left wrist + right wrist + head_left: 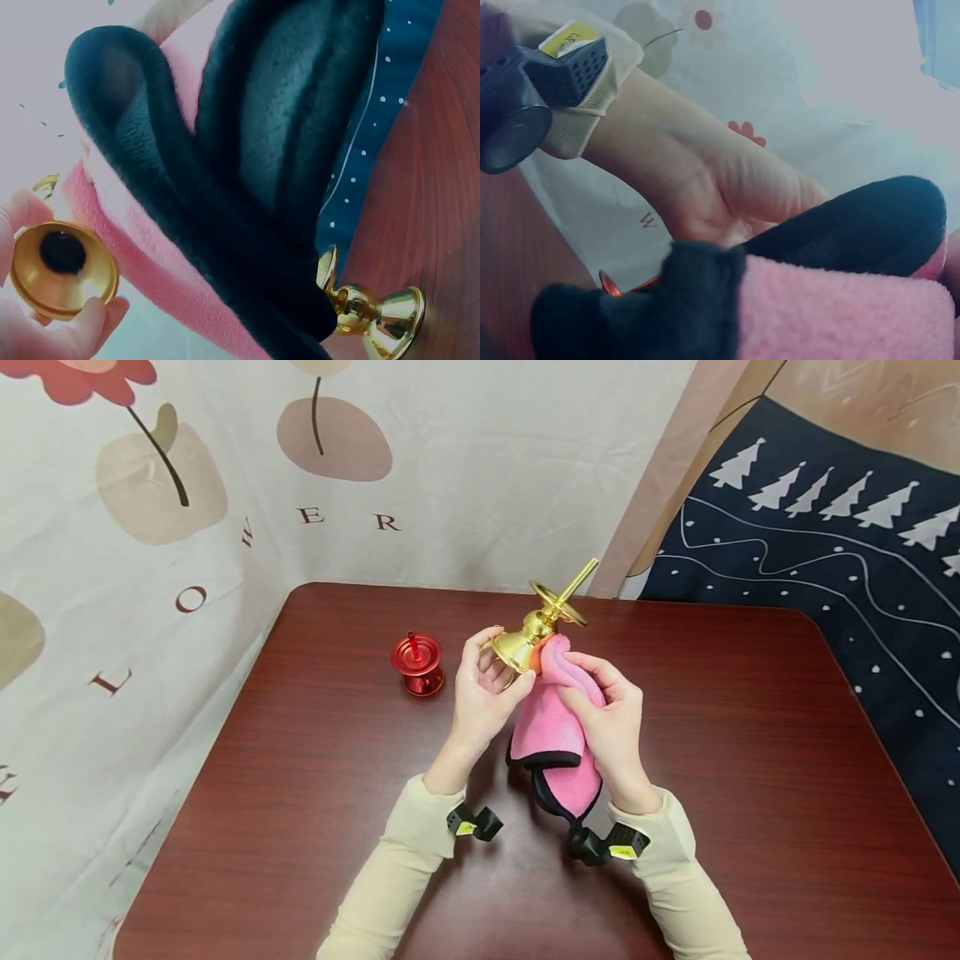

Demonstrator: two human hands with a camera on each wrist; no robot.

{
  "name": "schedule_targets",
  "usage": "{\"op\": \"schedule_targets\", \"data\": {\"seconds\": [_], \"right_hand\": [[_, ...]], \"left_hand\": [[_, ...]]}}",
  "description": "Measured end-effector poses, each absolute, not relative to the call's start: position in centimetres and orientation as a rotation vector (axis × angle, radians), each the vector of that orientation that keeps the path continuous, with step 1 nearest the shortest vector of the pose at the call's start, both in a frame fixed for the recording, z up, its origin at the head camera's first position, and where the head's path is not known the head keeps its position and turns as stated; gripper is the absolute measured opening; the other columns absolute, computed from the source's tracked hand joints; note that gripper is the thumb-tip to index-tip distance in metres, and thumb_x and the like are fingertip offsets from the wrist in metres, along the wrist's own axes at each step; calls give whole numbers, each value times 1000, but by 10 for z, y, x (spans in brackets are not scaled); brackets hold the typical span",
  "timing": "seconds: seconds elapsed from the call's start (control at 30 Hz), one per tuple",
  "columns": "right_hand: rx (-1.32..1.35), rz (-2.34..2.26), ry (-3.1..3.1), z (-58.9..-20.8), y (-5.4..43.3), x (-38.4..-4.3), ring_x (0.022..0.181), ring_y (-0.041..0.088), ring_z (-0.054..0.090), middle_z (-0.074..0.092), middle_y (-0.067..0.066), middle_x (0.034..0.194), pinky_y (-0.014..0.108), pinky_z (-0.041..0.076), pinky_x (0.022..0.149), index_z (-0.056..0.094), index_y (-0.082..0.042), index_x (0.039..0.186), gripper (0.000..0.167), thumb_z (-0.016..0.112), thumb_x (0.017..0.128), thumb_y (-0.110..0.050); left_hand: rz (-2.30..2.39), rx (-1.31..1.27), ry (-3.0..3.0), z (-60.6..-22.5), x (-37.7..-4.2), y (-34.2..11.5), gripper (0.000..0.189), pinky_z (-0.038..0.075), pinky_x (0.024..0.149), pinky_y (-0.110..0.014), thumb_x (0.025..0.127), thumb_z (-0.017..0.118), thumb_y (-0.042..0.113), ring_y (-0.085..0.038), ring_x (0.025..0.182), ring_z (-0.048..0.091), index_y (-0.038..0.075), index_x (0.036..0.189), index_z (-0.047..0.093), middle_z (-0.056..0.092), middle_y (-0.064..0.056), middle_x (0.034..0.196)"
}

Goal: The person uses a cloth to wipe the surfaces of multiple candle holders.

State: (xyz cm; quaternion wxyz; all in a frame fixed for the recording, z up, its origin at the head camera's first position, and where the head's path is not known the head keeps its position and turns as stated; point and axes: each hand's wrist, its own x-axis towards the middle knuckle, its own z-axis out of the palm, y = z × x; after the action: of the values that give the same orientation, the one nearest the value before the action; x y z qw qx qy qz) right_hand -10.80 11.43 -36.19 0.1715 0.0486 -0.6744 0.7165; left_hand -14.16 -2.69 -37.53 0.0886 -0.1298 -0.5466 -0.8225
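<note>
My left hand (482, 695) grips a shiny gold candle holder (516, 647) by its flared base, tilted, with its stem pointing up and right. The base's dark hollow underside faces the left wrist view. In my right hand (617, 720) I pinch a pink cloth (546, 727) with black edging, folded, its upper part against the candle holder's side. The cloth's lower end hangs down. In the right wrist view the pink cloth (847, 307) hides the candle holder and most of my right hand's fingers.
A red candle holder (417, 664) stands on the dark red-brown table (322, 760), left of my hands. The left wrist view shows another gold candle holder (356, 309) on the table, partly behind the cloth. Printed fabric (480, 460) hangs behind the table.
</note>
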Motion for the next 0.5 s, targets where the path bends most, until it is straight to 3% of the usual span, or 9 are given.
{"op": "schedule_targets", "data": {"seconds": [0.2,0.5], "right_hand": [[185,1989,-1965,-364,117,-109,84,13,61,68,-2,98,22,51,71,64,5,109,30,63,79,9],[229,1975,-2004,-368,119,-109,84,12,61,67,-4,98,20,51,71,64,5,108,29,63,79,10]], "left_hand": [[-2529,-331,-1604,-378,-143,-27,58,47,81,-21,69,59,-17,-9,93,56,-10,120,33,51,-11,115],[-2508,-344,-1620,-385,-146,-29,57,46,84,-21,72,59,-16,-9,97,55,-13,123,35,50,-9,119]]}}
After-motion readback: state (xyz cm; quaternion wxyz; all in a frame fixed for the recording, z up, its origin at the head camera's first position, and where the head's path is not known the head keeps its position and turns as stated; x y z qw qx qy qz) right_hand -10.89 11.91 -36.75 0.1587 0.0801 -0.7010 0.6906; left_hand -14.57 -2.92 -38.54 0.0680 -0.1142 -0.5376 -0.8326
